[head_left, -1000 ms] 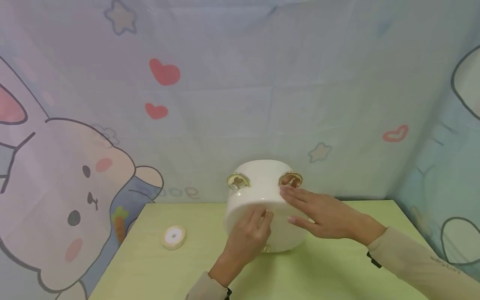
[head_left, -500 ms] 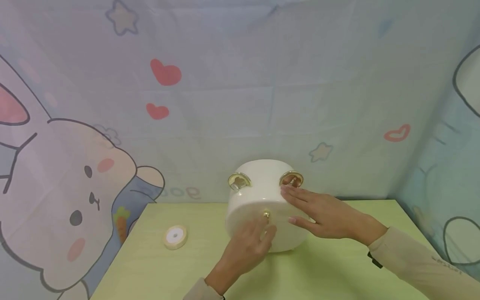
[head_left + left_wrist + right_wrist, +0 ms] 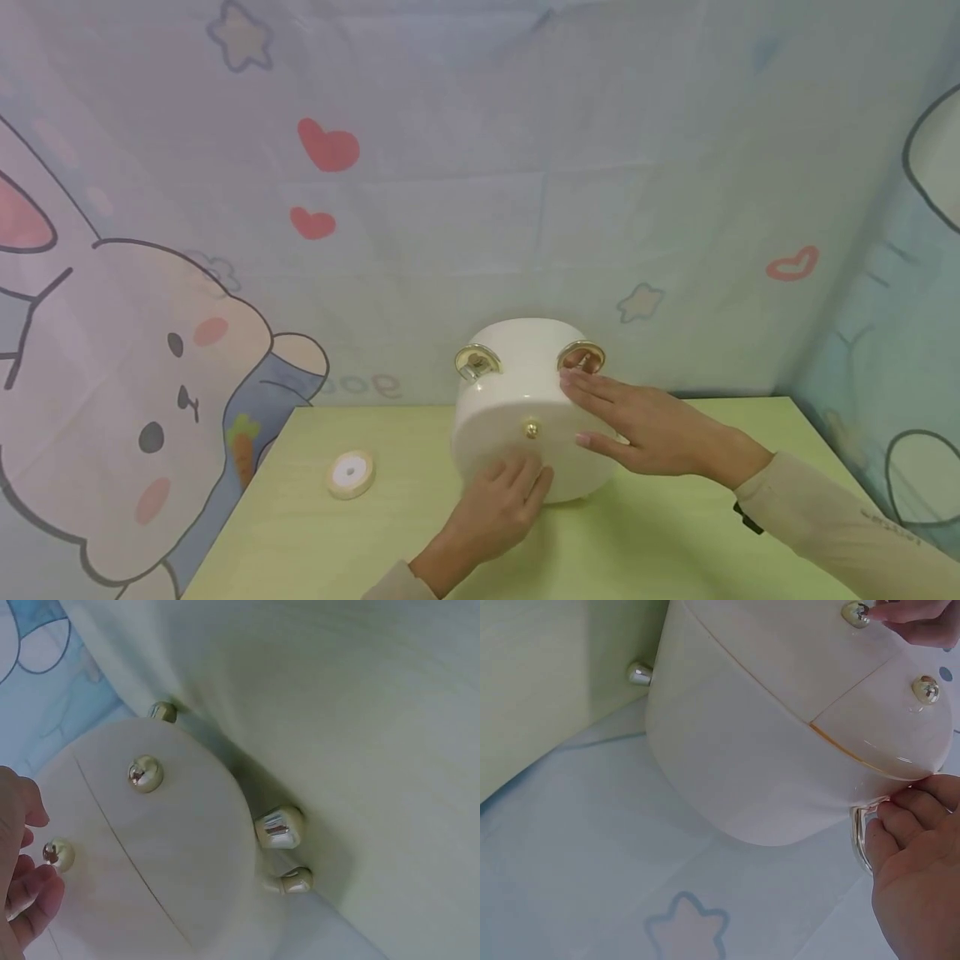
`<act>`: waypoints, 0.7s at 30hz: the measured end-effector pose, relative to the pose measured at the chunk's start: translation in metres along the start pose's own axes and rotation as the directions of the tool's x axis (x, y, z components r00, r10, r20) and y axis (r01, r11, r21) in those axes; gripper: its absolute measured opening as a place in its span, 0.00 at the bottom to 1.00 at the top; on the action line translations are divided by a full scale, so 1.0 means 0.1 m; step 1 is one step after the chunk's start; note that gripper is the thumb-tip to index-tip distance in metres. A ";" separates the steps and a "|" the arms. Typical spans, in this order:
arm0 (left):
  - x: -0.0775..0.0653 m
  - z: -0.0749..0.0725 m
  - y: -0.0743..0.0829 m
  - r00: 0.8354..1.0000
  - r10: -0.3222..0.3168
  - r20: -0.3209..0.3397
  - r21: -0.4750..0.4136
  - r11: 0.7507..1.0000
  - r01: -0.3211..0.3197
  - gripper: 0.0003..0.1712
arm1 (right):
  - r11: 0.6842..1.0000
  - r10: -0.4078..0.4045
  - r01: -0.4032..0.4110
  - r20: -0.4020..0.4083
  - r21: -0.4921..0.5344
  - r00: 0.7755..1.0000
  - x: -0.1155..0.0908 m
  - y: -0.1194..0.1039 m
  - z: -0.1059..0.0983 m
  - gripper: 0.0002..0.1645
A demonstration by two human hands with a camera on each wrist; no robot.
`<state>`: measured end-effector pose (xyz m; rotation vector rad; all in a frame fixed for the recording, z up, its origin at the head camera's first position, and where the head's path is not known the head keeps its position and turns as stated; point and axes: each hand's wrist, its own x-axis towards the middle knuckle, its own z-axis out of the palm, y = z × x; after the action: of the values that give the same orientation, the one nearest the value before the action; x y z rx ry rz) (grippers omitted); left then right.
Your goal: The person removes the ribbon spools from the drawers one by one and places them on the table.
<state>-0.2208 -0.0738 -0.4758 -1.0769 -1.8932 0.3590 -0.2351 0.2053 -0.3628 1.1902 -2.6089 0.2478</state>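
Observation:
A rounded white box with drawer seams and round gold knobs on its front stands on short gold feet, two gold ring handles on top. My left hand is at the front, below the upper knob. In the left wrist view its bent fingertips are around the middle knob, with a gap on one side; the lower knob is free of the hand. My right hand rests on the box's upper right edge with straight fingers, beside the right ring handle.
On the green-covered table a small roll of pale ribbon or tape lies to the left. Close behind the box hangs a printed cloth backdrop, and another printed cloth closes off the right side.
My left hand has let go of the upper knob, uncovering it, and moved down the front to the middle knob. The right hand and the box have stayed in place.

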 end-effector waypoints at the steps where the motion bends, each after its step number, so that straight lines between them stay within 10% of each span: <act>1: -0.01 0.01 0.01 1.000 0.003 0.012 0.004 1.000 -0.003 0.17 | 1.000 -0.002 0.002 -0.003 -0.001 1.000 0.00 0.00 0.00 0.41; 21: 0.05 0.11 0.03 0.999 -0.049 0.002 0.043 0.998 0.049 0.20 | 1.000 -0.009 0.009 -0.012 0.009 1.000 0.01 0.01 0.00 0.42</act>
<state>-0.2292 -0.0665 -0.4805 -1.0004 -1.9032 0.3717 -0.2364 0.2056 -0.3631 1.1997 -2.5938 0.2644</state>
